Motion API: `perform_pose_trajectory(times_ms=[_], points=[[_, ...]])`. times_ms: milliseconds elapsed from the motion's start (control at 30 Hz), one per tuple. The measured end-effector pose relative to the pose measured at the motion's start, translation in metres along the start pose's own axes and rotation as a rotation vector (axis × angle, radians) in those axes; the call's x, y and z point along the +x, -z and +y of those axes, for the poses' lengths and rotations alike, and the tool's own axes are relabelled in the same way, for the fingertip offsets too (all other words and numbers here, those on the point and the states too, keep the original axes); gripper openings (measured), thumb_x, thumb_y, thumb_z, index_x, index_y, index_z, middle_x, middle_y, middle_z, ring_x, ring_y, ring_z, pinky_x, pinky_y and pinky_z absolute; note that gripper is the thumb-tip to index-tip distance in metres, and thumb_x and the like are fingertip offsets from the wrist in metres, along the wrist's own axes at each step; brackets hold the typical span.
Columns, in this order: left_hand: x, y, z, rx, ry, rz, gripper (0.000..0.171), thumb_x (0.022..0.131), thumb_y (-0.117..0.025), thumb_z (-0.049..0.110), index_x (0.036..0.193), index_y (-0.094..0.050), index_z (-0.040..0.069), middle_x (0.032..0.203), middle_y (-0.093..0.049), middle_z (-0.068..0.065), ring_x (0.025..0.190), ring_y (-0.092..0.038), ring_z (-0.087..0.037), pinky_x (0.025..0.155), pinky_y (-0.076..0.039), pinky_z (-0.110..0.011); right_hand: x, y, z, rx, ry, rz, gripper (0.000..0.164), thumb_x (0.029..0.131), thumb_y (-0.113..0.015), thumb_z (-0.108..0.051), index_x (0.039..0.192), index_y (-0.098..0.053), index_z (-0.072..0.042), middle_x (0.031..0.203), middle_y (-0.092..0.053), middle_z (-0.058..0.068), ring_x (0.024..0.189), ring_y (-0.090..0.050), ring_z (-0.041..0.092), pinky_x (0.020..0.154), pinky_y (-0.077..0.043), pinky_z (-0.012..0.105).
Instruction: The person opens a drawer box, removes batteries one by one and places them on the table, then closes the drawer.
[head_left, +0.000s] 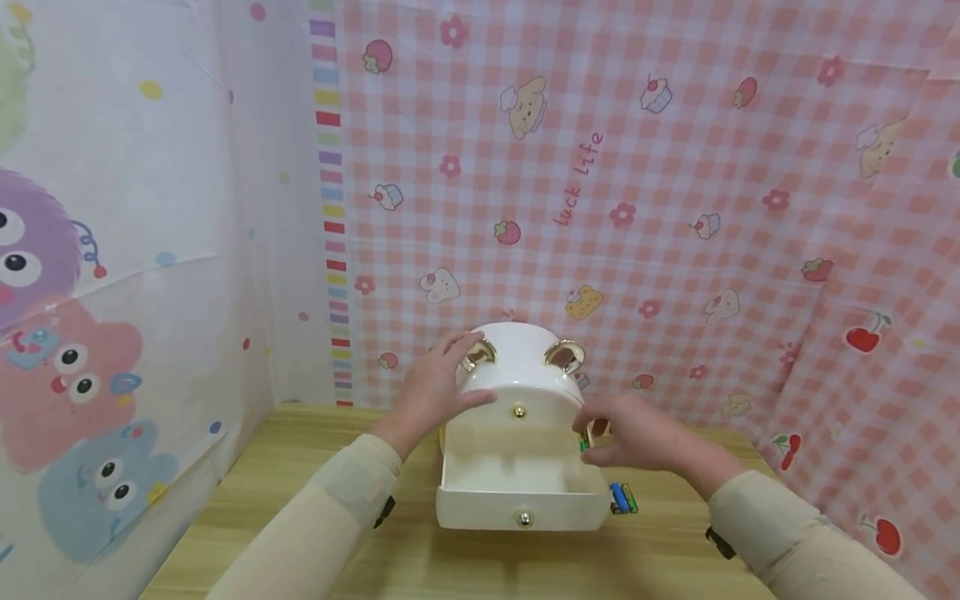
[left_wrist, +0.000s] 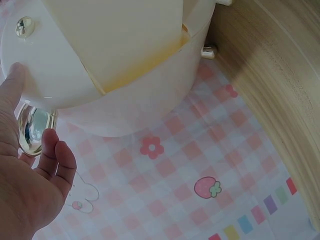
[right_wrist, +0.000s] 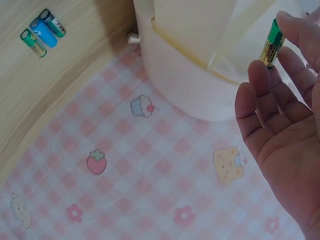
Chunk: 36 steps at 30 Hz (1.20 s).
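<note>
A white storage box [head_left: 517, 358] with gold ear-shaped trims stands on the table, its lower drawer [head_left: 525, 510] pulled out. My left hand [head_left: 435, 387] steadies the box at its left ear [head_left: 480, 354], the thumb [left_wrist: 14, 82] on the front panel and the other fingers around the ear. Between the thumb and fingers of my right hand [head_left: 637, 429] is a green and gold battery [right_wrist: 272, 42], held by the box's right side. Several fingers of this hand are loosely bent in the right wrist view. What lies inside the drawer is hardly visible.
Right of the drawer, three batteries [right_wrist: 42, 32], blue and green, lie side by side on the wooden table [head_left: 315, 500]. Behind the box hangs a pink checked cloth [head_left: 637, 250]. A white printed cloth [head_left: 187, 333] covers the left side.
</note>
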<state>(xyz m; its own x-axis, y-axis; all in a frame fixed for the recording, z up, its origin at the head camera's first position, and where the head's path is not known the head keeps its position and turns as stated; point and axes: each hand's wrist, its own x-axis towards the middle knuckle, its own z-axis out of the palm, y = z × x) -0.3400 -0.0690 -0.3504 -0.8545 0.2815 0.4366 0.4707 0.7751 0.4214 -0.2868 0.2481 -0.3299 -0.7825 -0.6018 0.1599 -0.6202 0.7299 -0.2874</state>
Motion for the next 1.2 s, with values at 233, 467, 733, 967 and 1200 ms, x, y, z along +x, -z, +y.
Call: perform_pose_trajectory(times_ms=[233,467,733,967,1200], points=[[0.000,0.001,0.001,-0.002,0.004,-0.001,0.095,0.084,-0.089,0.051,0.164,-0.043,0.026,0.166,-0.045,-0.004,0.144,-0.055,-0.037,0.113,-0.053,-0.057,-0.016,0.011,0.012,0.006,-0.023,0.069,0.023,0.084,-0.090,-0.015,0.106,-0.080,-0.017,0.099,-0.078,-0.007,0.090,-0.070,0.015,0.073,-0.061,0.026],[0.001,0.000,0.000,0.001,0.007,-0.004,0.096,0.084,-0.089,0.052,0.164,-0.042,0.028,0.166,-0.044,-0.003,0.143,-0.056,-0.037,0.111,-0.055,-0.057,-0.031,0.021,0.025,-0.009,-0.124,0.105,0.024,0.084,-0.090,-0.020,0.106,-0.079,-0.018,0.099,-0.076,-0.007,0.091,-0.069,0.015,0.075,-0.061,0.029],[0.000,0.001,0.000,0.002,0.020,-0.012,0.096,0.084,-0.089,0.053,0.164,-0.042,0.029,0.167,-0.043,-0.002,0.144,-0.056,-0.037,0.112,-0.054,-0.057,-0.043,0.023,0.045,-0.048,-0.189,0.115,0.026,0.084,-0.090,-0.022,0.108,-0.078,-0.018,0.105,-0.079,-0.003,0.092,-0.071,0.015,0.073,-0.061,0.029],[0.000,0.000,-0.001,-0.002,0.021,-0.011,0.096,0.084,-0.089,0.052,0.164,-0.042,0.028,0.167,-0.043,-0.003,0.144,-0.055,-0.037,0.114,-0.053,-0.057,-0.052,0.021,0.063,-0.014,-0.214,0.094,0.033,0.086,-0.089,-0.020,0.115,-0.077,-0.009,0.112,-0.080,0.009,0.094,-0.074,0.021,0.076,-0.065,0.041],[0.001,-0.001,-0.002,0.005,0.016,-0.008,0.097,0.084,-0.089,0.054,0.165,-0.041,0.029,0.168,-0.042,-0.003,0.144,-0.055,-0.037,0.113,-0.053,-0.058,-0.059,0.021,0.077,-0.008,-0.270,0.064,0.040,0.086,-0.089,-0.022,0.120,-0.075,-0.005,0.119,-0.078,0.016,0.098,-0.074,0.025,0.078,-0.066,0.043]])
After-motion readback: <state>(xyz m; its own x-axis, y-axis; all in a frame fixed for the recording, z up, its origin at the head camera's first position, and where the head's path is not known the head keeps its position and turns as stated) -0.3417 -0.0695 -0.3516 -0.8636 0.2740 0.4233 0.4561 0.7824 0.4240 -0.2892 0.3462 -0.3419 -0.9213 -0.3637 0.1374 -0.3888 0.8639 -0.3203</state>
